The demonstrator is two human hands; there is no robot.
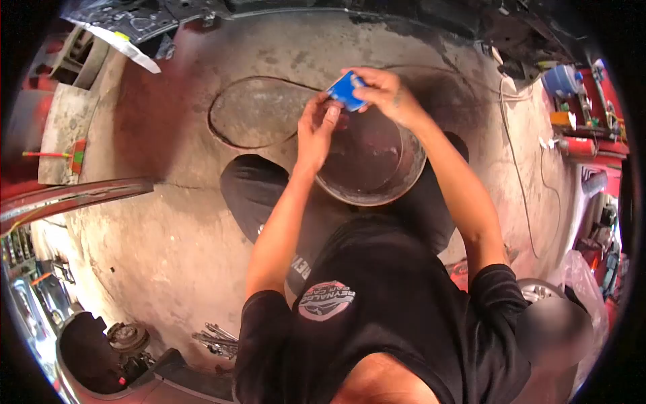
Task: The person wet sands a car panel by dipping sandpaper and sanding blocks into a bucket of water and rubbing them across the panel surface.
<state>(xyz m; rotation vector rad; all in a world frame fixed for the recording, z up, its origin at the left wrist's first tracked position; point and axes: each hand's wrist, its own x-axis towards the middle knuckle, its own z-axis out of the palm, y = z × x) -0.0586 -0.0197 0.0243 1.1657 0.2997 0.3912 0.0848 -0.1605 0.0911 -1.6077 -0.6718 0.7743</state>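
Observation:
A small blue rectangular object, blurred and of a kind I cannot make out, is held up between my two hands. My left hand grips its lower left side, thumb pointing up. On the other side, my right hand has its fingers closed over the right edge. Something reddish shows just under the blue object, partly hidden by the fingers. Below both hands, between my bent knees, stands a wide round metal basin with a dark inside.
A hose or cable loops over the concrete floor ahead. Several metal wrenches lie at lower left, near a car's wheel arch with a brake disc. A red fire extinguisher is at right. A blurred round shape is beside my right shoulder.

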